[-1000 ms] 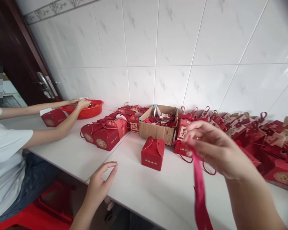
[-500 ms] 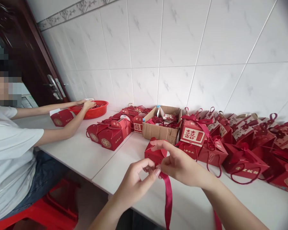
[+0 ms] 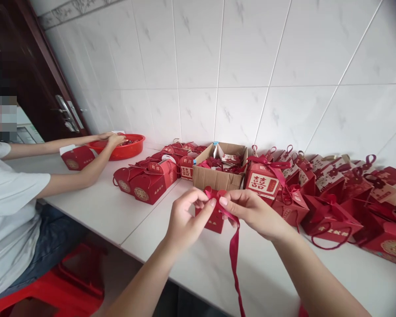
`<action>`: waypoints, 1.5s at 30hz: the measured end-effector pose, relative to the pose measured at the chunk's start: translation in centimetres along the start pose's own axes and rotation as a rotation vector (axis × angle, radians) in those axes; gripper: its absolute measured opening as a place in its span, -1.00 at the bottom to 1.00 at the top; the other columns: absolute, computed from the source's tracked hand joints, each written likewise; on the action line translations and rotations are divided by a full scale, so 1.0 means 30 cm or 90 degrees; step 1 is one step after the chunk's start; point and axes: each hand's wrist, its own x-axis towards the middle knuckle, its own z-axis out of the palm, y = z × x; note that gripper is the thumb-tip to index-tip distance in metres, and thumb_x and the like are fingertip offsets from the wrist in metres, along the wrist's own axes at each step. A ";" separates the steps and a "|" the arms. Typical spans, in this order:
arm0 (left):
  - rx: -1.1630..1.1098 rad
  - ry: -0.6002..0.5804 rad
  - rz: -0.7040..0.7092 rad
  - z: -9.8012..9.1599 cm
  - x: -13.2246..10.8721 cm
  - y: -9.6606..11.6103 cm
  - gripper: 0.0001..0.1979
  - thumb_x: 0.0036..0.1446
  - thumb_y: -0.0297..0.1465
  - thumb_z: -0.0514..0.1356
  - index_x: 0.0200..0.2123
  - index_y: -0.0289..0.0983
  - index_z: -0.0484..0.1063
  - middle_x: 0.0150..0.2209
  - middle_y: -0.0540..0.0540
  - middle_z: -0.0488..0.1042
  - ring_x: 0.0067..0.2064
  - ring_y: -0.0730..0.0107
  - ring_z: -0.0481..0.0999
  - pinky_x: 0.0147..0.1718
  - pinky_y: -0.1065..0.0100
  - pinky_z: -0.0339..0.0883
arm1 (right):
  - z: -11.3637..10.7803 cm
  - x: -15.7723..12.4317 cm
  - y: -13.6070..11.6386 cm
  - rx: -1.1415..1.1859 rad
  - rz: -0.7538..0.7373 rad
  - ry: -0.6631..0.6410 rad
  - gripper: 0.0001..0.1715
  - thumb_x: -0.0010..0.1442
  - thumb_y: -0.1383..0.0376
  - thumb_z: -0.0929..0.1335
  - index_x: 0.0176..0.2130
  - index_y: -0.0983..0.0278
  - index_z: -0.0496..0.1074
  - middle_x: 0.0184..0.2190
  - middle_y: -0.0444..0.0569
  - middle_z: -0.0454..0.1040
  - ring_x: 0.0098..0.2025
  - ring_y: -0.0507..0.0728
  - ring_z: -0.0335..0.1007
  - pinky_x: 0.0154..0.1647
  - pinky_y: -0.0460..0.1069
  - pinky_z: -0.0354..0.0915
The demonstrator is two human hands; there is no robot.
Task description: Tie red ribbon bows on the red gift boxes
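Observation:
A small red gift box [image 3: 214,223] stands on the white table in front of me, its top partly hidden by my fingers. A dark red ribbon [image 3: 234,251] runs from the box's top and hangs down past the table's front edge. At the upper left of the box, my left hand [image 3: 189,215] pinches the ribbon between thumb and fingers. My right hand [image 3: 251,211] is closed on the ribbon at the box's right side, with its thumb close to the left one.
Behind the box stands an open cardboard box [image 3: 218,179] of red and white pieces. Finished-looking red boxes [image 3: 333,220] crowd the right; more red boxes [image 3: 156,187] stand left. Further left, another person's hands [image 3: 115,138] are over a red basin [image 3: 128,152].
Both hands have moved up to the top of the box with the ribbon. My right fingers have folded in around it. The view has shifted slightly.

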 end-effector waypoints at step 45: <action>0.147 -0.092 0.040 0.060 0.016 -0.110 -0.81 0.18 -0.46 0.12 -0.27 -0.21 0.55 -0.10 -0.13 0.50 -0.05 0.24 0.49 -0.04 0.20 0.39 | -0.147 0.009 0.074 -0.504 0.056 0.127 -0.58 0.07 -0.04 0.38 -0.27 0.25 0.39 -0.30 -0.05 0.42 -0.29 0.08 0.31 -0.33 -0.06 0.22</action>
